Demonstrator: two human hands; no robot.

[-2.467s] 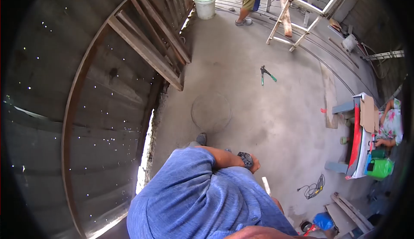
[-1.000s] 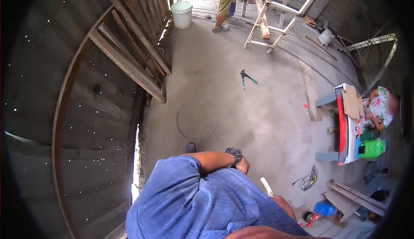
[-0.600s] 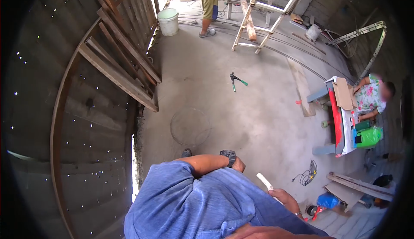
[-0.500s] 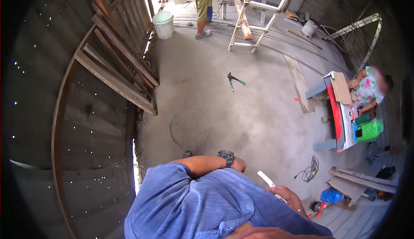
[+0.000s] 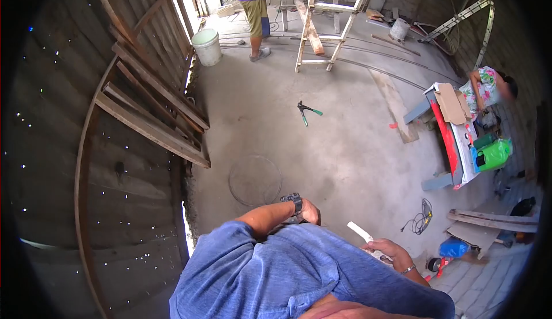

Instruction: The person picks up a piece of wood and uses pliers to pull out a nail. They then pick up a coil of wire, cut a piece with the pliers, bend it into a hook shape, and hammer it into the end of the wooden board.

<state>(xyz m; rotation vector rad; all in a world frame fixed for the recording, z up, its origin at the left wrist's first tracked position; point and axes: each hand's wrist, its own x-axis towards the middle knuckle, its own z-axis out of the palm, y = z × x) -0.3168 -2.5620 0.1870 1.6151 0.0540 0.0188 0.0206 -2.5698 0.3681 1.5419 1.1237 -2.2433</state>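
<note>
My right hand (image 5: 388, 250), with a metal bracelet at the wrist, is closed round a narrow white strip (image 5: 360, 231). The strip's end sticks out up and to the left, and more white shows under the fingers. My left hand (image 5: 311, 211), with a black watch (image 5: 295, 203) on the wrist, is bent in close to my blue shirt (image 5: 259, 267). Its fingers are hidden behind the back of the hand. A loop of thin wire (image 5: 255, 181) lies on the floor just beyond the left hand.
Green-handled cutters (image 5: 309, 113) lie mid-floor. A person (image 5: 253, 8) works with a power tool by a ladder (image 5: 333, 23); another sits behind a table (image 5: 454, 140). A bucket (image 5: 207, 48) and leaning timbers (image 5: 155, 117) line the left wall. A corded tool (image 5: 424, 215) lies right.
The view has shifted slightly. My left hand has drawn back and left, nearer my body. The right hand still holds the white strip. The seated person's hands have moved off the tabletop.
</note>
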